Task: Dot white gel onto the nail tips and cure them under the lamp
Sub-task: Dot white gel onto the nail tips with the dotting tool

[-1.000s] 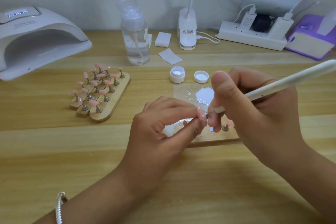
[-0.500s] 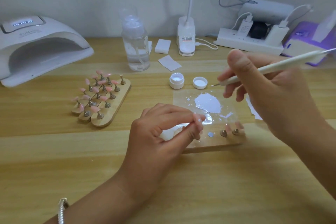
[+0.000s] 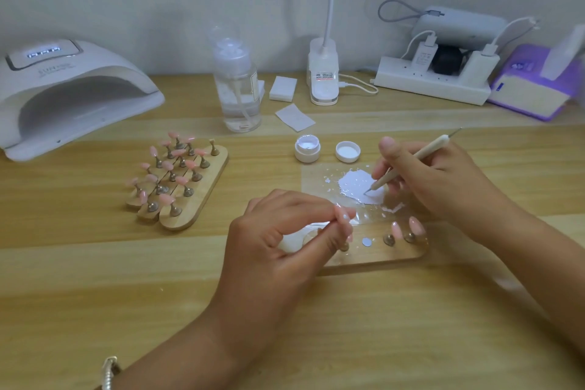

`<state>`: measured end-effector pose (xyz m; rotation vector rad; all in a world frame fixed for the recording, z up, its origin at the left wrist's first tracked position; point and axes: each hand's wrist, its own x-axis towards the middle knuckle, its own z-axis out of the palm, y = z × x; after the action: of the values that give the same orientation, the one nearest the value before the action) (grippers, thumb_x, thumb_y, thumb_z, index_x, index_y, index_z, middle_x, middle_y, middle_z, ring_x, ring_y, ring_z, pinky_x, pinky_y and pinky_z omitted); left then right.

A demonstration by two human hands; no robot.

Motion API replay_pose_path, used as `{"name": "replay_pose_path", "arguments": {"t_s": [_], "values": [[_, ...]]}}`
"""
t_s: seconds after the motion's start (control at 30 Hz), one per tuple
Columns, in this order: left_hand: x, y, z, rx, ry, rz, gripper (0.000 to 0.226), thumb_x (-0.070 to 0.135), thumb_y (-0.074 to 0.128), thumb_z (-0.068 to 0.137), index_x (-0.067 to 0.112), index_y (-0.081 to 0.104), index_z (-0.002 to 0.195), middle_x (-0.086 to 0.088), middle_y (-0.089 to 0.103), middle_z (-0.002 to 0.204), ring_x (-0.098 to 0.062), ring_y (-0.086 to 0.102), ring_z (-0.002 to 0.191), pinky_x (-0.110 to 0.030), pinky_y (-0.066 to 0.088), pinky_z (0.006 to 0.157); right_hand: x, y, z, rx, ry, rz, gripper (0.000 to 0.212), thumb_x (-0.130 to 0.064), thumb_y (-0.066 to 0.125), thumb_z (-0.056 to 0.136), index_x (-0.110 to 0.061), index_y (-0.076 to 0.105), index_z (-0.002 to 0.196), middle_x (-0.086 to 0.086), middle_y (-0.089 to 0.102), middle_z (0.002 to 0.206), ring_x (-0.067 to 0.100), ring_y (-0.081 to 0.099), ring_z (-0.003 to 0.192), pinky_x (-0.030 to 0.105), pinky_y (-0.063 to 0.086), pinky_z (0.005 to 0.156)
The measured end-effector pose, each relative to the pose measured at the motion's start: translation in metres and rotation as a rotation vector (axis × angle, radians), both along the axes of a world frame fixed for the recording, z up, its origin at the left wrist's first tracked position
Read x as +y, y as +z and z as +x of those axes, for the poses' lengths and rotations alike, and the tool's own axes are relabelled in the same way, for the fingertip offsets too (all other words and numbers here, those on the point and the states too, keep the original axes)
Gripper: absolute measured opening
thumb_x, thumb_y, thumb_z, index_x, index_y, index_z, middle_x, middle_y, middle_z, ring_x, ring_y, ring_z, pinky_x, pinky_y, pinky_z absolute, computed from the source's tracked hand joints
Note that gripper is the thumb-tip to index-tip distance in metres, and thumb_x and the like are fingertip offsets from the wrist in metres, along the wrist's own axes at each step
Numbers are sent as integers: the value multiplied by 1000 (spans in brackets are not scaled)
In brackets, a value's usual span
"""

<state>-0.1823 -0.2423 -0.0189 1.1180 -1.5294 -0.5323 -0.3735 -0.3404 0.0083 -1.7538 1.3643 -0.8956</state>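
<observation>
- The right hand [image 3: 443, 180], right of centre, grasps the white dotting tool [image 3: 422, 153] like a pen. Half a second ago it held the tool up in the air near the lid [image 3: 347, 151]. Now it is lower, and the metal point touches the white gel puddle [image 3: 354, 182].
- A second ago that point was at the nail tip held in the left hand. Now the two are apart.
- The left hand [image 3: 275, 253], lower centre, pinches one pink nail tip [image 3: 344, 217] between the ends of its curled fingers [image 3: 304, 204], the same pinch as before, over the left part of the wooden strip [image 3: 380, 260].
- The puddle lies on a clear film [image 3: 316, 180], just below the open gel pot [image 3: 307, 150] and the lid.
- Two more pink tips [image 3: 397, 228] stand at the strip's right end.
- The curing lamp [image 3: 79, 95] sits on the worktop [image 3: 95, 263] at the upper left, well apart from both hands.
</observation>
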Motion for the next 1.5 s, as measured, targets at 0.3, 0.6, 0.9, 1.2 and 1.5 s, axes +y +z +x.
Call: {"name": "replay_pose_path", "arguments": {"t_s": [0.3,0.6,0.9,1.2,1.5], "values": [[0,0,0,-8,1,-5,12,29,71,84,19,77,78,20,75,92,-7,69,93,-51,49,84,-4,-5,-2,23,-14,-65,41,-51,55,93,-23,70,66,-6,59,53,4,55,48,11,40,45],[0,1,0,-14,-1,-4,7,27,76,83,21,77,80,20,75,92,-8,70,92,-49,49,84,-6,-7,-4,14,-13,-76,38,-46,58,94,-23,71,68,-5,61,56,4,56,50,10,40,46],[0,1,-1,-23,-13,-1,6,27,73,83,23,76,82,21,75,93,-7,70,93,-45,48,86,-6,-9,-3,-17,1,-58,33,-42,61,93,-21,72,70,-5,62,58,2,56,49,10,39,45],[0,1,0,-23,-20,-3,9,29,71,84,22,77,83,20,75,93,-8,69,93,-47,49,85,-5,-8,-3,-28,16,-45,32,-39,62,93,-17,72,72,-5,64,59,1,57,49,9,41,45],[1,3,-1,-21,-18,8,11,29,71,83,21,77,82,19,75,92,-9,69,93,-48,49,85,-3,-7,-2,-50,-30,-114,31,-39,58,96,-18,72,77,-8,64,63,0,58,55,11,42,49]]}}
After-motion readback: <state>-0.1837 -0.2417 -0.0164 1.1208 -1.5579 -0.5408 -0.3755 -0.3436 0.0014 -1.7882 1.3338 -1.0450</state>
